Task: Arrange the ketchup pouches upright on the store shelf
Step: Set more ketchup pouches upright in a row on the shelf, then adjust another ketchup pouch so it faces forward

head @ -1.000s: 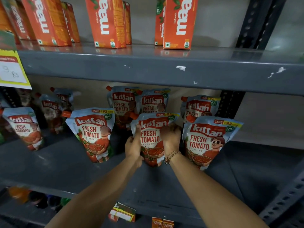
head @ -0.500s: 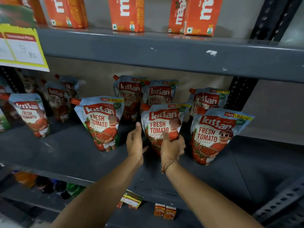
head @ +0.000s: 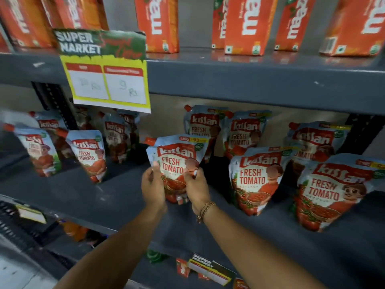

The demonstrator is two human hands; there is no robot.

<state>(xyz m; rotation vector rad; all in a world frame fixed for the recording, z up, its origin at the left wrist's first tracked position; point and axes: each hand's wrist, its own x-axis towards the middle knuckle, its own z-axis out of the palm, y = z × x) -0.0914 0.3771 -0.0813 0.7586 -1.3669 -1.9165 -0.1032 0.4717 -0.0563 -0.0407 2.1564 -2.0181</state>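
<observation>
Several blue-and-red ketchup pouches stand on the grey middle shelf (head: 83, 197). One ketchup pouch (head: 177, 161) is upright at the centre, held from both sides. My left hand (head: 153, 184) grips its left edge and my right hand (head: 198, 189), with a bracelet at the wrist, grips its right edge. Another pouch (head: 255, 180) stands to the right, a further one (head: 331, 195) at the far right, and one (head: 89, 155) to the left. More pouches stand in a back row against the wall.
Orange juice cartons (head: 243, 24) line the upper shelf. A yellow price sign (head: 106, 69) hangs from that shelf's edge, left of centre. A dark slotted upright (head: 358, 132) stands at the right. Small items and a tag (head: 210, 270) lie on the lower shelf.
My hands left the middle front pouch and moved left onto the neighbouring pouch, both closing on its sides. The view has shifted left, bringing the price sign further in.
</observation>
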